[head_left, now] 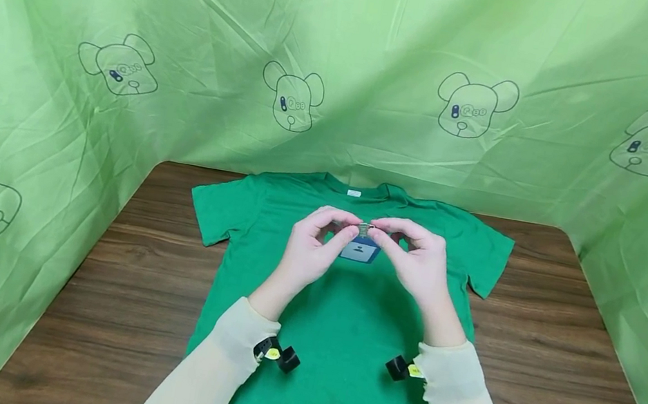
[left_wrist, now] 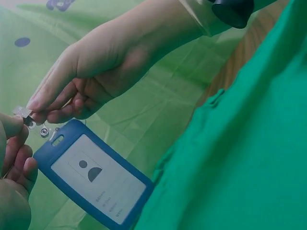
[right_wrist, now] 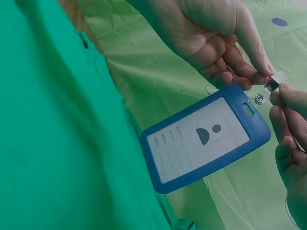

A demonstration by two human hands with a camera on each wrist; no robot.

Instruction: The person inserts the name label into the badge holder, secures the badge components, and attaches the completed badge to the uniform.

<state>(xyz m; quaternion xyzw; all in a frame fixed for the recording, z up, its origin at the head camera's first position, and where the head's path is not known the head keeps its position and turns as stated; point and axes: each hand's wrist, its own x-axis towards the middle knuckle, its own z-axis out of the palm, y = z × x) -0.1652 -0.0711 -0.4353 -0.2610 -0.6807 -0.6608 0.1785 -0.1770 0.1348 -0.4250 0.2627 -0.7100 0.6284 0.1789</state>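
Note:
A blue badge holder (head_left: 360, 252) with a white ID card (left_wrist: 98, 177) hangs over the chest of a green T-shirt (head_left: 342, 330). At its top is a small metal clip (right_wrist: 277, 80), linked by a clear strap with a round metal snap (right_wrist: 259, 99). My left hand (head_left: 314, 242) pinches the clip between thumb and index finger from the left. From the right, my right hand (head_left: 416, 261) pinches the same clip, fingertips nearly meeting the left ones. The lower edge of the holder overlaps the shirt in both wrist views. The other fingers curl loosely under each hand.
The T-shirt lies spread flat on a dark wooden table (head_left: 141, 286), collar at the far edge, sleeves out to both sides. Green fabric (head_left: 373, 42) with bear-head drawings encloses the back and sides. Each wrist wears a small black camera (head_left: 288, 360).

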